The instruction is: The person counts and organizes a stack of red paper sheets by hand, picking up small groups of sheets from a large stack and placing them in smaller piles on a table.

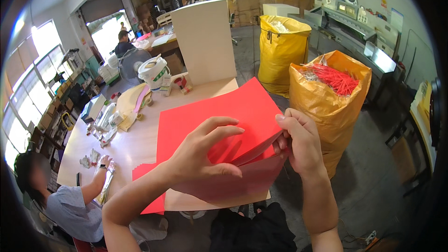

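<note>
A thick stack of red paper sheets (210,107) rests on the table in front of me, its upper sheets lifted at the right corner. My right hand (301,140) pinches that lifted corner, thumb on top and fingers beneath, so a gap shows between the upper sheets and the stack below. Over the near part of the top sheet is my left hand (205,147), fingers spread and curved, thumb apart, holding nothing. Whether its fingertips touch the paper I cannot tell. More red sheets (144,171) lie partly under my left forearm.
Beyond the stack stands a tall cream board (205,42). A white bucket (154,72) and small items sit on the pale wooden table (140,140). To the right are an orange sack (326,116) of red strips and a yellow sack (282,56). A co-worker (74,205) sits at the left.
</note>
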### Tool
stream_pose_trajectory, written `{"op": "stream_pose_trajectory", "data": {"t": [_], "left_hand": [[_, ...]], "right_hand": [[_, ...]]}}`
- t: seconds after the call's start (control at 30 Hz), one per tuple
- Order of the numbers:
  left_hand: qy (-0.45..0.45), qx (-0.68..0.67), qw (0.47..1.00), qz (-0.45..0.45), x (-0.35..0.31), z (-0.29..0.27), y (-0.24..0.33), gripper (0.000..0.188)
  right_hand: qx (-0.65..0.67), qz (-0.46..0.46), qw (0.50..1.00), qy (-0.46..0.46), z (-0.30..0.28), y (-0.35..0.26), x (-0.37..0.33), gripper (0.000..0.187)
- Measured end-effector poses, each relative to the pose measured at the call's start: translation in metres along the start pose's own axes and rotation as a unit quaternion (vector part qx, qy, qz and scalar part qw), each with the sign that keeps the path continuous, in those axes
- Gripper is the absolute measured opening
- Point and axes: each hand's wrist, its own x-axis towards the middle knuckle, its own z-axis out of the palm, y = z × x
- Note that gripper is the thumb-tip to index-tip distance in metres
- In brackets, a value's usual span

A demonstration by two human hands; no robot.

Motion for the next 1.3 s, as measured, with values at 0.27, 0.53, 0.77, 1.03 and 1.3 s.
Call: {"op": "stream_pose_trajectory", "data": {"t": [0.27,0.53,0.77,1.03,1.3], "left_hand": [[0.011,-0.002,1.0,0.023,0.0,0.003,-0.006,0.066],[-0.007,-0.026,1.0,-0.001,0.001,-0.001,-0.006,0.062],[0.054,-0.11,0.99,-0.074,-0.003,0.007,0.0,0.05],[0.003,0.0,1.0,0.008,0.001,0.004,0.002,0.042],[0.004,-0.013,1.0,-0.009,-0.001,0.003,0.0,0.055]], "right_hand": [[0.05,0.005,0.998,-0.037,-0.011,0.006,0.005,0.036],[-0.002,0.003,0.999,-0.042,-0.015,0.003,0.008,0.036],[-0.117,-0.086,0.989,0.002,-0.003,0.001,0.002,0.042],[-0.017,-0.011,1.0,-0.012,-0.004,0.0,0.006,0.038],[-0.044,-0.022,0.999,-0.004,-0.008,0.002,0.005,0.038]]}}
